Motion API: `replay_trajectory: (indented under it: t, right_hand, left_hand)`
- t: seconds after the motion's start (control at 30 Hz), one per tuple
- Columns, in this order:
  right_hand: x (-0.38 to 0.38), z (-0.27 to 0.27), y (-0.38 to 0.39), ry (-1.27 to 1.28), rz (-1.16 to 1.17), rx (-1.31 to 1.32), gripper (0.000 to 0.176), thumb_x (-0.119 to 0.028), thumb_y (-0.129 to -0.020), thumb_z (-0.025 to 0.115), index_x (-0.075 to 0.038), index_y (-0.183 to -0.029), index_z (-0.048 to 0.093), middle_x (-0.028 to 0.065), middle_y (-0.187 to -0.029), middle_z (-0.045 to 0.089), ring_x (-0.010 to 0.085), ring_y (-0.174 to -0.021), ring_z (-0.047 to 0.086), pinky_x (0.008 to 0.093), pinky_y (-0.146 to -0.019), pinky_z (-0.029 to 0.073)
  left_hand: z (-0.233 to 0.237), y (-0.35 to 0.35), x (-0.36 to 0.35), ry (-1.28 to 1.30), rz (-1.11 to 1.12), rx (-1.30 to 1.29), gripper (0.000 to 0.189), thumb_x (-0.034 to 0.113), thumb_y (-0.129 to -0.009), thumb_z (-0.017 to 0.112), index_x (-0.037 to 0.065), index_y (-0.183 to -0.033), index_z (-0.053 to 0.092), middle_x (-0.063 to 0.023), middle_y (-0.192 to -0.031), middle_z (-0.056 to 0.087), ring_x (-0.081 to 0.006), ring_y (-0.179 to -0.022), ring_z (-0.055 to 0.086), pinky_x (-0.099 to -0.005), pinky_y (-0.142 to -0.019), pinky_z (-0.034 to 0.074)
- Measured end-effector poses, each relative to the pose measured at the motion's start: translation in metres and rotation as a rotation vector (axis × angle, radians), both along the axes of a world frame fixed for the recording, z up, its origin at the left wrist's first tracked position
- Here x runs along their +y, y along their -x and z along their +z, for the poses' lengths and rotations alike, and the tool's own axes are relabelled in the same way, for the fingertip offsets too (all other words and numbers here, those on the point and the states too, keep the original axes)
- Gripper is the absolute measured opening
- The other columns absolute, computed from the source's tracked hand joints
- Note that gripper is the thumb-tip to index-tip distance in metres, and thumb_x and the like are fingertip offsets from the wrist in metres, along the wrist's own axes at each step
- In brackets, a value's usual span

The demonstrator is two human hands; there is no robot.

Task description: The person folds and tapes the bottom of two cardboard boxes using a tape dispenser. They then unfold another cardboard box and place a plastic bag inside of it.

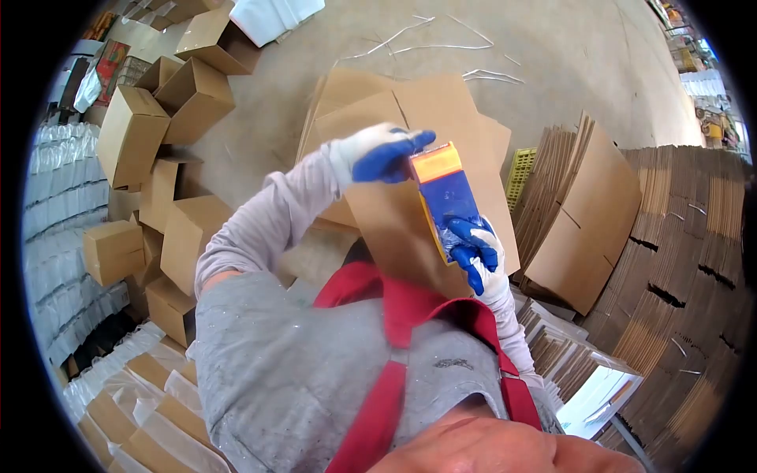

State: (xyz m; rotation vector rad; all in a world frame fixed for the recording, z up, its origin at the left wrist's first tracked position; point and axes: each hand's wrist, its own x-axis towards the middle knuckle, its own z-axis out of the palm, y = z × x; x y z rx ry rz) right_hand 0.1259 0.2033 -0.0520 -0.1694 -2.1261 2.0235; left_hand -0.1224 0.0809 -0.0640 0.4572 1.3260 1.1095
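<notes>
My right hand point(481, 254), in a white glove with blue-coated fingers, is closed around the lower end of a blue and orange printed carton point(448, 197). Tilted over a stack of flat cardboard sheets point(386, 213), the carton has its orange end pointing away from me. Beside that far end is my left hand point(384, 160), gloved the same way, with its fingers stretched out toward the carton's edge. Part of the carton's near end is hidden behind the right fingers.
Several opened cardboard boxes point(180, 213) stand on the left. Flattened cartons lean on the right point(587, 225), near a tall stack of folded cardboard point(670, 252). A yellow crate point(520, 175) shows behind them. Thin strips point(449, 47) lie on the floor ahead.
</notes>
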Motion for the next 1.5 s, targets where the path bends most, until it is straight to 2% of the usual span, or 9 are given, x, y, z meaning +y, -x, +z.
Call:
replay_trajectory:
  t: [0.1, 0.23, 0.63, 0.77, 0.8, 1.2, 1.37, 1.47, 1.5]
  right_hand:
    - [-0.004, 0.007, 0.012, 0.191, -0.03, -0.048, 0.039, -0.016, -0.082, 0.059, 0.001, -0.117, 0.052, 0.0123, -0.105, 0.053, 0.0182, -0.08, 0.058, 0.0271, -0.068, 0.047]
    - [-0.004, 0.025, 0.038, 0.129, -0.141, -0.162, 0.041, -0.014, -0.082, 0.06, 0.002, -0.119, 0.051, 0.0106, -0.104, 0.058, 0.0162, -0.086, 0.059, 0.0269, -0.075, 0.047]
    - [-0.004, 0.008, 0.034, 0.139, -0.183, -0.142, 0.034, -0.011, -0.082, 0.06, 0.0, -0.114, 0.055, 0.0108, -0.112, 0.06, 0.0184, -0.101, 0.057, 0.0287, -0.087, 0.044]
    - [-0.007, 0.01, 0.036, 0.314, -0.129, -0.042, 0.033, -0.014, -0.083, 0.058, 0.0, -0.113, 0.055, 0.0117, -0.111, 0.06, 0.0201, -0.098, 0.058, 0.0293, -0.084, 0.045]
    - [-0.005, 0.009, 0.03, -0.18, -0.147, -0.028, 0.034, -0.016, -0.083, 0.057, -0.001, -0.113, 0.055, 0.0139, -0.108, 0.06, 0.026, -0.096, 0.058, 0.0315, -0.084, 0.045]
    - [-0.052, -0.087, -0.304, -0.105, -0.281, -0.527, 0.034, -0.02, -0.079, 0.06, -0.005, -0.109, 0.059, 0.0146, -0.102, 0.061, 0.0325, -0.094, 0.055, 0.0369, -0.084, 0.043]
    - [-0.04, -0.085, -0.244, -0.217, -0.244, -0.447, 0.032, -0.02, -0.081, 0.054, -0.005, -0.109, 0.059, 0.0145, -0.105, 0.061, 0.029, -0.096, 0.056, 0.0334, -0.087, 0.043]
    - [-0.043, -0.112, -0.247, 0.437, -0.454, -0.43, 0.03, -0.02, -0.082, 0.054, -0.001, -0.105, 0.06, 0.013, -0.106, 0.06, 0.0222, -0.096, 0.057, 0.0288, -0.085, 0.043]
    - [-0.03, -0.087, -0.229, -0.43, -0.218, -0.292, 0.026, -0.016, -0.082, 0.053, -0.002, -0.103, 0.059, 0.0147, -0.105, 0.06, 0.023, -0.097, 0.057, 0.0293, -0.085, 0.043]
  left_hand:
    - [-0.022, 0.008, -0.003, -0.105, 0.091, -0.143, 0.033, 0.033, -0.084, 0.058, 0.003, -0.093, 0.065, -0.0073, -0.074, 0.061, -0.0116, -0.056, 0.053, -0.0248, -0.049, 0.043]
    - [-0.027, 0.082, 0.027, -0.071, -0.049, 1.364, 0.029, 0.031, -0.079, 0.059, 0.01, -0.098, 0.065, -0.0135, -0.09, 0.064, -0.0262, -0.084, 0.061, -0.0357, -0.073, 0.049]
    - [-0.131, 0.159, 0.034, 1.218, -0.816, 1.395, 0.047, 0.043, -0.082, 0.051, 0.013, -0.118, 0.056, -0.014, -0.109, 0.061, -0.0317, -0.099, 0.058, -0.0363, -0.084, 0.045]
    - [-0.042, 0.073, 0.069, 0.275, 0.021, 1.308, 0.059, 0.056, -0.086, 0.035, 0.008, -0.11, 0.058, -0.0184, -0.105, 0.06, -0.0355, -0.1, 0.056, -0.0423, -0.085, 0.043]
    - [-0.043, 0.054, 0.068, 0.373, -0.039, 1.367, 0.061, 0.058, -0.086, 0.033, 0.007, -0.108, 0.058, -0.0192, -0.105, 0.06, -0.0361, -0.1, 0.055, -0.0425, -0.086, 0.043]
    - [-0.048, -0.019, 0.074, 0.234, 0.108, 1.996, 0.056, 0.057, -0.084, 0.04, 0.013, -0.117, 0.052, -0.0118, -0.123, 0.052, -0.0307, -0.114, 0.047, -0.046, -0.095, 0.034]
    - [-0.033, -0.273, 0.028, -0.3, -0.636, 1.546, 0.069, 0.051, -0.074, 0.054, 0.021, -0.133, 0.037, -0.0141, -0.137, 0.032, -0.04, -0.129, 0.021, -0.0593, -0.104, 0.009]
    - [-0.042, -0.297, 0.03, -0.247, -0.657, 1.602, 0.066, 0.035, -0.078, 0.056, 0.017, -0.137, 0.031, -0.0183, -0.142, 0.023, -0.043, -0.132, 0.014, -0.057, -0.106, 0.007]
    - [-0.034, -0.292, 0.033, -0.234, -0.664, 1.58, 0.068, 0.034, -0.077, 0.058, 0.017, -0.137, 0.031, -0.019, -0.142, 0.023, -0.0433, -0.131, 0.015, -0.0567, -0.106, 0.007]
